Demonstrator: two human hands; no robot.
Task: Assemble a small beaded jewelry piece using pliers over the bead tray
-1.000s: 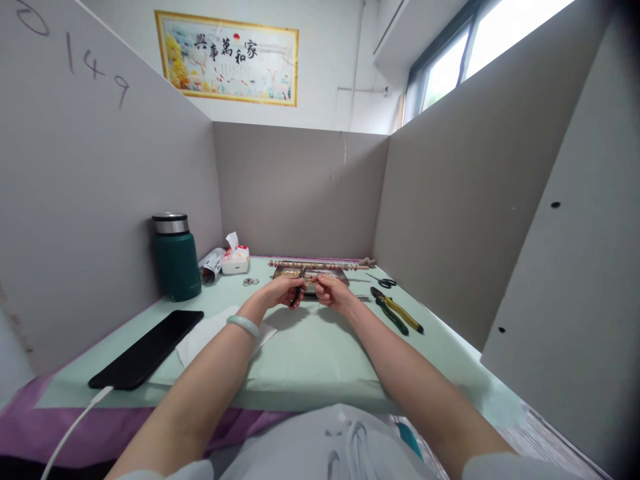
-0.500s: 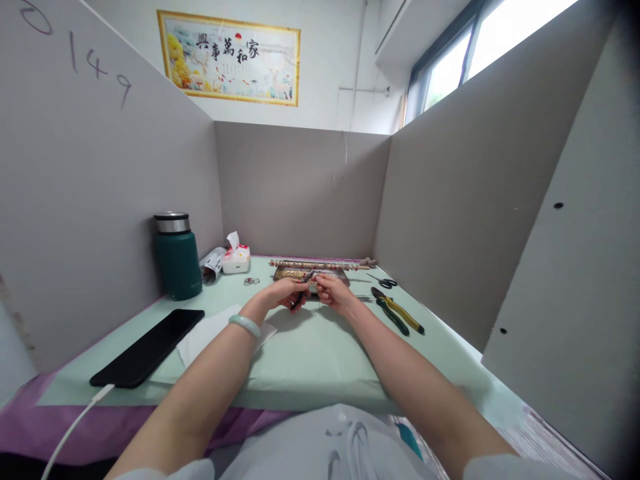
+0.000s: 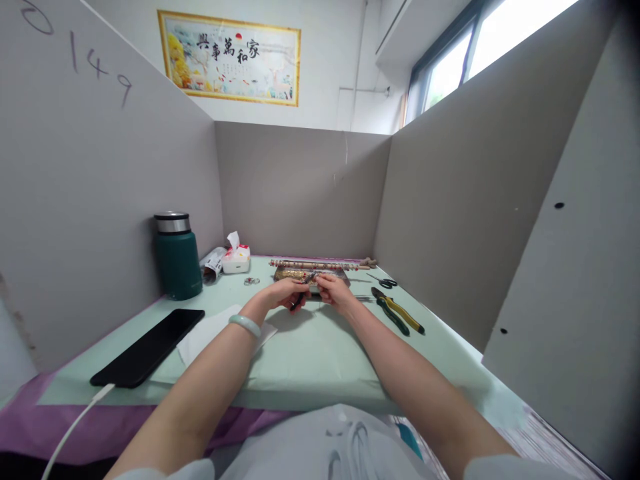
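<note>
My left hand (image 3: 286, 292) is closed around a small pair of dark-handled pliers (image 3: 298, 301), their jaws pointing up and to the right. Close beside it, my right hand (image 3: 333, 289) is pinched near the jaw tips; what its fingers hold is too small to make out. Just behind both hands lies a shallow tray (image 3: 285, 273) with gold-coloured and reddish small pieces, partly hidden by the fingers. Beyond the tray runs a rod (image 3: 320, 265) strung with small beaded pieces.
Yellow-and-green pliers (image 3: 399, 313) and black scissors (image 3: 385, 283) lie to the right. On the left are a phone (image 3: 150, 347) with a cable, white paper (image 3: 203, 337), a green bottle (image 3: 177, 260), a tissue box (image 3: 237, 260) and small rings (image 3: 251, 281). Grey partitions (image 3: 300, 193) enclose the table.
Both hands stay in nearly the same place. The pliers and fingertips have shifted only very slightly.
</note>
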